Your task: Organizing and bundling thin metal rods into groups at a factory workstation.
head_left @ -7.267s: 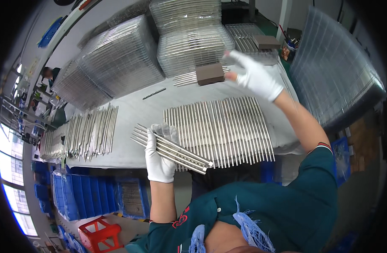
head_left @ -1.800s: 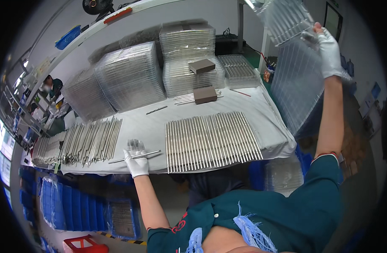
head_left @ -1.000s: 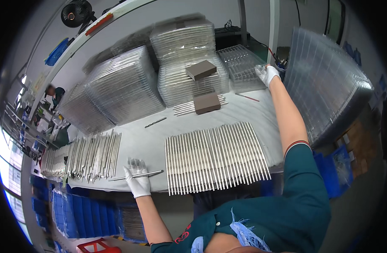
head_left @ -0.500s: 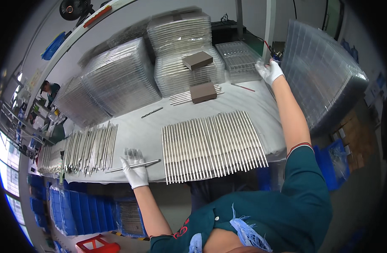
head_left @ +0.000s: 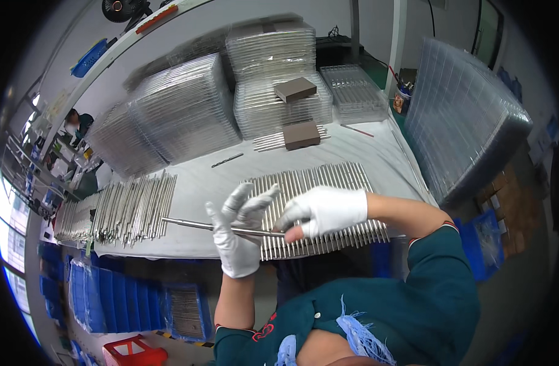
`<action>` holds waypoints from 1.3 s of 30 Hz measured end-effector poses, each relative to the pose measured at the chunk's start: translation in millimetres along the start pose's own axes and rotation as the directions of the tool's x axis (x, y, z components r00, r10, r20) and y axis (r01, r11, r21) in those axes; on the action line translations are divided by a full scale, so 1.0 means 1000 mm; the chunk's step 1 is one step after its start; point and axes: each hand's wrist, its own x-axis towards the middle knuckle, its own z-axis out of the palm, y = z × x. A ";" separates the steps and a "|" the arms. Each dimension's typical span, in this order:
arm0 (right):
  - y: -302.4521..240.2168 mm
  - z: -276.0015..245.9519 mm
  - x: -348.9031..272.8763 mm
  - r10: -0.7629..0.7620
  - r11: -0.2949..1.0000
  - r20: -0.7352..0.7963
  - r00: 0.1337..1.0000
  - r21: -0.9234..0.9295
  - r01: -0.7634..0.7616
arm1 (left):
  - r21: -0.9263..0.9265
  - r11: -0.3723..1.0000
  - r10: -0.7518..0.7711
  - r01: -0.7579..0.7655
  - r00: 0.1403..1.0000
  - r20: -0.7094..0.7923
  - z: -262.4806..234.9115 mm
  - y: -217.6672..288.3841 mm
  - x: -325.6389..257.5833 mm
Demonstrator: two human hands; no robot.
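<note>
A thin silver metal rod [head_left: 191,224] lies slantwise across my gloved left hand [head_left: 235,241], cradled between the thumb and the loosely spread fingers. My right hand [head_left: 328,212], in a white glove with the thumb tip bare, closes on the rod's right end. Just beneath both hands, a neat row of similar rods [head_left: 346,177] rests on the white-covered table [head_left: 200,189]; the hands hide part of it. Another batch of rods [head_left: 136,207] is laid out at the table's left end.
Stacked clear plastic trays [head_left: 182,116] line the back, and a tall stack [head_left: 468,122] stands at right. Brown blocks [head_left: 302,135] sit near a drill bit [head_left: 227,160]. A cup of tools [head_left: 402,100] is at the far right corner. Blue bins [head_left: 118,299] are below.
My right hand has come back from beside the tool cup at the far right to the rod's end. My left hand has moved right with the rod, near the rod row.
</note>
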 end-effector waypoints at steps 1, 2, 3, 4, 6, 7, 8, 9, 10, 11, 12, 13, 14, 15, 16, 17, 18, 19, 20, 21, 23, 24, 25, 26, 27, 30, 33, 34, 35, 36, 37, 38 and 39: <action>-0.009 0.004 0.003 0.056 0.998 0.115 0.992 0.003 -0.057 | 0.049 0.999 -0.009 0.007 0.999 0.041 0.004 -0.003 -0.004; -0.014 0.009 0.003 0.111 0.993 0.170 0.979 0.008 -0.114 | 0.091 0.995 -0.037 0.033 0.999 0.039 0.008 -0.004 -0.008; -0.013 0.012 0.002 0.103 0.984 0.193 0.976 0.126 -0.129 | 0.138 0.986 -0.101 0.089 0.992 0.079 0.008 -0.003 -0.009; -0.010 0.011 0.000 0.098 0.960 0.215 0.972 0.239 -0.150 | 0.183 0.972 -0.168 0.144 0.979 0.119 0.008 -0.003 -0.007; -0.014 0.001 -0.007 0.123 0.932 0.240 0.963 0.305 -0.196 | 0.218 0.969 -0.161 0.119 0.970 0.183 0.000 -0.003 0.003; -0.014 -0.006 -0.012 0.242 0.840 0.156 0.958 0.461 -0.287 | 0.262 0.965 -0.069 0.016 0.978 0.197 -0.012 -0.008 0.010; -0.015 -0.013 -0.016 0.366 0.714 0.093 0.926 0.610 -0.343 | 0.307 0.948 0.022 -0.088 0.977 0.211 -0.024 -0.010 0.016; -0.013 -0.022 -0.018 0.418 0.695 -0.089 0.904 0.672 -0.255 | 0.372 0.927 0.015 -0.051 0.995 0.100 -0.038 -0.007 0.017; -0.005 -0.034 -0.018 0.468 0.680 -0.263 0.844 0.717 -0.154 | 0.434 0.898 0.043 -0.074 0.996 0.079 -0.065 -0.009 0.022; 0.011 -0.048 -0.020 0.492 0.699 -0.395 0.776 0.710 -0.082 | 0.425 0.905 0.034 -0.014 0.999 -0.040 -0.089 -0.009 0.023; 0.034 -0.066 -0.024 0.510 0.721 -0.520 0.685 0.693 -0.011 | 0.409 0.911 0.019 0.046 0.988 -0.154 -0.108 -0.012 0.022; 0.052 -0.087 -0.023 0.536 0.768 -0.594 0.600 0.637 -0.056 | 0.416 0.908 0.026 0.042 0.987 -0.158 -0.125 -0.011 0.016; 0.072 -0.108 -0.026 0.552 0.807 -0.670 0.496 0.579 -0.116 | 0.400 0.914 0.043 0.071 0.962 -0.270 -0.139 -0.014 0.011; 0.102 -0.126 -0.032 0.574 0.812 -0.692 0.438 0.552 -0.191 | 0.383 0.918 0.059 0.098 0.924 -0.377 -0.145 -0.016 0.007; 0.138 -0.142 -0.037 0.589 0.808 -0.714 0.378 0.525 -0.266 | 0.384 0.918 0.056 0.099 0.927 -0.371 -0.147 -0.018 0.003; 0.169 -0.155 -0.044 0.611 0.788 -0.709 0.353 0.503 -0.354 | 0.357 0.931 0.067 0.072 0.929 -0.363 -0.148 -0.021 0.002; 0.197 -0.163 -0.044 0.633 0.761 -0.699 0.334 0.480 -0.437 | 0.332 0.942 0.083 0.046 0.928 -0.363 -0.150 -0.022 0.001; 0.218 -0.170 -0.039 0.632 0.762 -0.697 0.338 0.479 -0.436 | 0.351 0.936 0.100 0.038 0.924 -0.368 -0.151 -0.024 0.001; 0.234 -0.176 -0.033 0.669 0.710 -0.653 0.354 0.421 -0.565 | 0.351 0.936 0.103 0.038 0.922 -0.374 -0.150 -0.025 0.002; 0.250 -0.182 -0.028 0.707 0.645 -0.610 0.358 0.348 -0.681 | 0.381 0.924 0.117 0.040 0.918 -0.379 -0.147 -0.025 0.002; 0.278 -0.191 -0.013 0.753 0.573 -0.564 0.339 0.310 -0.758 | 0.416 0.908 0.130 0.047 0.913 -0.387 -0.146 -0.025 0.003; 0.288 -0.195 -0.009 0.794 0.496 -0.523 0.310 0.264 -0.827 | 0.426 0.903 0.124 0.057 0.915 -0.385 -0.146 -0.025 0.002; 0.292 -0.198 -0.004 0.799 0.450 -0.530 0.283 0.216 -0.867 | 0.436 0.897 0.119 0.067 0.915 -0.386 -0.147 -0.025 0.002; 0.294 -0.199 -0.002 0.802 0.448 -0.526 0.282 0.218 -0.867 | 0.437 0.897 0.116 0.072 0.914 -0.389 -0.146 -0.026 0.003; 0.296 -0.201 0.000 0.782 0.417 -0.564 0.265 0.157 -0.895 | 0.448 0.891 0.115 0.074 0.917 -0.381 -0.145 -0.025 0.004; 0.279 -0.196 0.015 0.796 0.368 -0.538 0.277 0.067 -0.928 | 0.454 0.889 0.129 0.064 0.915 -0.381 -0.147 -0.025 -0.002; 0.271 -0.196 0.014 0.701 0.289 -0.658 0.275 -0.090 -0.953 | 0.449 0.892 0.129 0.056 0.920 -0.371 -0.145 -0.026 0.001; 0.262 -0.198 0.015 0.640 0.297 -0.715 0.282 -0.108 -0.949 | 0.455 0.889 0.132 0.057 0.918 -0.373 -0.145 -0.025 0.001; 0.250 -0.198 0.019 0.575 0.307 -0.764 0.293 -0.130 -0.943 | 0.454 0.889 0.134 0.056 0.917 -0.377 -0.145 -0.025 0.000; 0.238 -0.198 0.023 0.574 0.310 -0.763 0.298 -0.134 -0.941 | 0.455 0.889 0.131 0.055 0.921 -0.367 -0.146 -0.025 0.000; 0.219 -0.195 0.031 0.511 0.510 -0.762 0.398 -0.104 -0.854 | 0.456 0.889 0.129 0.052 0.925 -0.358 -0.146 -0.025 0.000; 0.206 -0.189 0.040 0.430 0.685 -0.764 0.482 -0.071 -0.725 | 0.455 0.889 0.132 0.052 0.923 -0.362 -0.146 -0.025 -0.001; 0.203 -0.181 0.050 0.366 0.753 -0.708 0.604 -0.157 -0.639 | 0.467 0.883 0.135 0.048 0.927 -0.350 -0.147 -0.025 -0.002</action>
